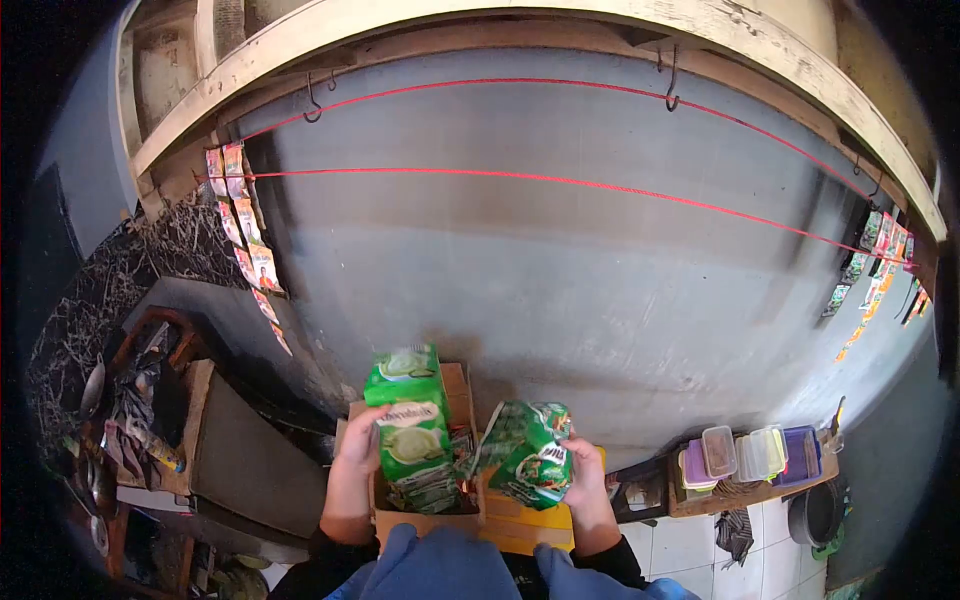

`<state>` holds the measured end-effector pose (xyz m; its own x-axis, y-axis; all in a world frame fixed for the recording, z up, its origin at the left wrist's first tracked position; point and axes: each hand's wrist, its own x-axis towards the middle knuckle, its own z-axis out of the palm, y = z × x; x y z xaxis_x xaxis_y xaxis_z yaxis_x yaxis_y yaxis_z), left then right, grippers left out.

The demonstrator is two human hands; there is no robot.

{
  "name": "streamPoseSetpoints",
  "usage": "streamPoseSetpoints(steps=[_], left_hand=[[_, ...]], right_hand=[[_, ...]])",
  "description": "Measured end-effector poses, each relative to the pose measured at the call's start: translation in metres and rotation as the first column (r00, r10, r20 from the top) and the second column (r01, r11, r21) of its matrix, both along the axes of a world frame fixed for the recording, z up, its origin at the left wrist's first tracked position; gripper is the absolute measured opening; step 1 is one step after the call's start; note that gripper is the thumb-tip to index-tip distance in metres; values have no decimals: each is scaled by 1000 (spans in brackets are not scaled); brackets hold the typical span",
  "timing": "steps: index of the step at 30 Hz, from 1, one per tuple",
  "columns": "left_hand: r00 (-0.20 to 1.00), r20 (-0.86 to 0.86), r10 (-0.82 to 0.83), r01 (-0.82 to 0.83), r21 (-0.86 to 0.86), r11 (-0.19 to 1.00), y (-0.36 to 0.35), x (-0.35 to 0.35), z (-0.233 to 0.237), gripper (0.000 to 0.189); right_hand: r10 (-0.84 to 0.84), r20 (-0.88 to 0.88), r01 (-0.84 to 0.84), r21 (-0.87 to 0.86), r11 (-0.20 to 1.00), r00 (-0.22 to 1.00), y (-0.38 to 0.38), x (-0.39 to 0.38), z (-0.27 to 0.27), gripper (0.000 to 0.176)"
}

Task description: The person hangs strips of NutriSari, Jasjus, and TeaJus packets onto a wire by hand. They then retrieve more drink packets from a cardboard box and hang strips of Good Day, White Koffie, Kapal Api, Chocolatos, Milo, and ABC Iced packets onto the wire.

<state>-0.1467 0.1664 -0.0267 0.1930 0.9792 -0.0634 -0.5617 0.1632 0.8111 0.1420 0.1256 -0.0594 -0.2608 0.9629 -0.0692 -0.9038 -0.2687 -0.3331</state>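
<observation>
My left hand (pixel 362 440) is closed on the left edge of a strip of green drink sachets (pixel 415 440), each printed with a pale cup. The strip hangs over an open cardboard box (pixel 428 523) and its lower end reaches into it. My right hand (pixel 584 472) grips the right side of a folded bunch of darker green Milo sachets (pixel 535 460), to the right of the box. Fingers behind both bundles are partly hidden. More small packets show inside the box, too crowded to make out.
A yellow surface (pixel 520 522) lies beside the box. Two red ropes (pixel 480 172) cross the grey wall, with sachet strips (pixel 245 215) at the left and more strips (pixel 880 265) at the right. Plastic containers (pixel 750 456) stand on a right-hand table; a dark-sided cabinet (pixel 255 450) is left.
</observation>
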Motion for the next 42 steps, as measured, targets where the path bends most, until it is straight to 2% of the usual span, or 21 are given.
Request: streamPoseSetpoints(steps=[2,4,6,8,9,10,12,13,16,17,20,21,22,24,26,30,34,36,38,41,42], left_hand=[[998,-41,-52,55,77,995,1,3,19,48],[975,194,-105,53,253,966,6,8,35,51],[976,211,-50,-3,244,970,5,10,43,52],[996,-88,-19,39,232,972,11,4,34,52],[991,-129,-33,63,231,971,14,1,25,47],[991,-131,-35,65,234,970,13,-2,24,47],[987,-134,-91,114,175,978,13,-6,22,42],[991,-111,-79,98,177,979,18,-11,17,38],[994,-108,-22,46,230,972,13,-12,39,37],[992,-125,8,23,246,969,14,-15,45,36],[997,-79,0,25,311,950,15,-12,77,35],[996,-83,9,18,322,947,19,-14,83,34],[997,-83,-2,28,317,948,23,-16,91,34],[994,-110,-10,59,460,886,28,-19,110,35],[996,-68,-61,88,538,839,28,-16,135,36],[983,-179,-38,138,592,794,39,-14,176,36],[983,-133,-127,182,599,780,65,-9,214,32],[978,-132,-164,211,606,767,78,-11,232,29],[967,-155,-204,256,596,761,91,-16,242,27],[956,-181,-232,294,571,766,111,-21,245,27],[957,-187,-221,288,555,780,117,-21,245,27]], right_hand=[[4,-24,-3,40,999,1000,3,0,2,40],[21,94,-44,254,966,995,13,-1,-14,47],[-13,190,-46,304,952,982,17,-11,-26,49],[56,-118,-41,128,991,991,14,-22,-17,47],[-7,-65,4,-59,998,998,13,-32,-1,53],[-9,-68,5,-56,998,998,17,-35,1,53],[-135,128,163,-244,956,983,23,-36,2,55],[-70,80,81,-143,986,994,24,-34,0,52],[-157,169,179,-120,976,973,42,-27,-21,53],[-146,120,156,-81,984,982,41,-23,-18,57],[-56,-13,56,24,998,998,33,-35,34,61],[-21,16,19,115,993,1000,39,-33,31,64],[-22,10,20,183,983,1000,41,-32,43,59],[39,110,-78,380,922,993,49,-23,54,46],[-46,268,-83,451,889,962,47,-21,71,44],[-166,348,4,422,907,923,36,-34,126,49],[-427,375,172,552,816,823,42,-21,158,48],[-461,362,138,647,750,810,41,-13,183,47],[-582,412,69,773,631,701,44,1,199,45],[-644,445,30,809,588,622,47,15,215,48],[-699,455,101,795,598,552,47,18,217,50]])
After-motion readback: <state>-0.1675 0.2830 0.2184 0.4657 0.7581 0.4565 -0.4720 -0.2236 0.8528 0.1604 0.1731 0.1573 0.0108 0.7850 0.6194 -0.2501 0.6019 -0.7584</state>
